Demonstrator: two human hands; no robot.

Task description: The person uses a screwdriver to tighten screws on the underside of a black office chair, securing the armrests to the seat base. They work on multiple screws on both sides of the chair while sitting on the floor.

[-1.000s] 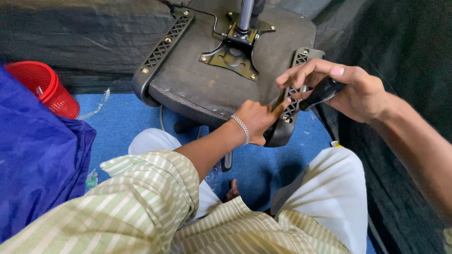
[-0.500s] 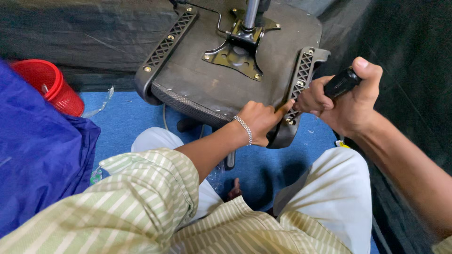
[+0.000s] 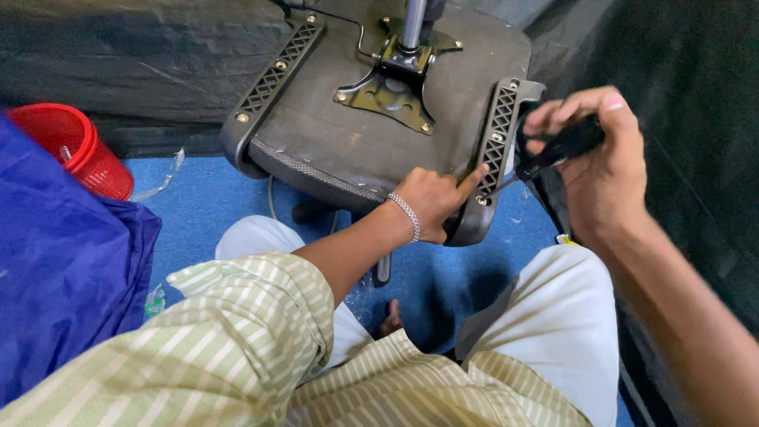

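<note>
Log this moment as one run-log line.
left hand: finger on chair seat bracket | right hand: gripping black tool

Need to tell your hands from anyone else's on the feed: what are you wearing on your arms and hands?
Both hands are bare, no gloves. The left hand has a thin silver beaded bracelet at the wrist and a green-and-cream striped sleeve rolled near the elbow. The right hand and forearm show nothing worn.

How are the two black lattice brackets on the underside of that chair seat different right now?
The right bracket has the left hand resting on its near end, index finger on the lattice; the left bracket is untouched. The right hand, gripping a black tool handle, is close to the right bracket and far from the left one. Both are black, perforated and fastened with bolts.
</note>
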